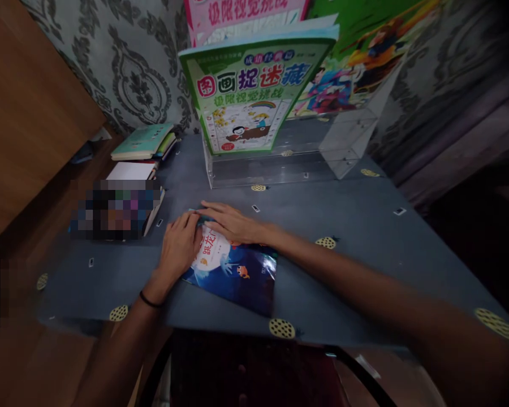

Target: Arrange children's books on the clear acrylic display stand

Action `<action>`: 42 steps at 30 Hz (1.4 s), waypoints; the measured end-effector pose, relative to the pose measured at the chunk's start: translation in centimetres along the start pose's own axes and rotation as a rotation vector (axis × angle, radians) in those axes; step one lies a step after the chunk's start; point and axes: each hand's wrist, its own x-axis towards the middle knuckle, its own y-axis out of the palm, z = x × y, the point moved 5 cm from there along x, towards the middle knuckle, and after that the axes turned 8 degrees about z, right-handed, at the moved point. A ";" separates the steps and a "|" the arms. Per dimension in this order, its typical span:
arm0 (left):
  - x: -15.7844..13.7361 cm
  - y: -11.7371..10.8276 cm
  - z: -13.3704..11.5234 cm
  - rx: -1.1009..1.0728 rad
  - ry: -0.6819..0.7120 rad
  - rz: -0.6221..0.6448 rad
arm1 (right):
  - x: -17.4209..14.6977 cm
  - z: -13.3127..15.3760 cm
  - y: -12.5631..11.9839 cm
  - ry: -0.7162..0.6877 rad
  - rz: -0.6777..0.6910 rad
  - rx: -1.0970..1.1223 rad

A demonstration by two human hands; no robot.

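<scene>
A thin dark-blue picture book with a white patch and an orange fish on its cover lies at an angle on the table. My left hand, with a black band at the wrist, grips the book's left edge, fingers together and bent over it. Across the book's top part rests my right hand, its fingers stretched out toward the left hand's fingertips. The hands meet or nearly meet at the top left corner, which they mostly cover.
A clear acrylic stand at the back holds a green-bordered activity book and other upright books. Several books lie along the table's left side, one blurred out. A chair stands at the front edge of the patterned blue tablecloth.
</scene>
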 end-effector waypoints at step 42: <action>-6.9 -0.1 -1.8 0.083 0.567 0.134 | -15.7 1.1 -3.1 0.105 -0.224 -0.329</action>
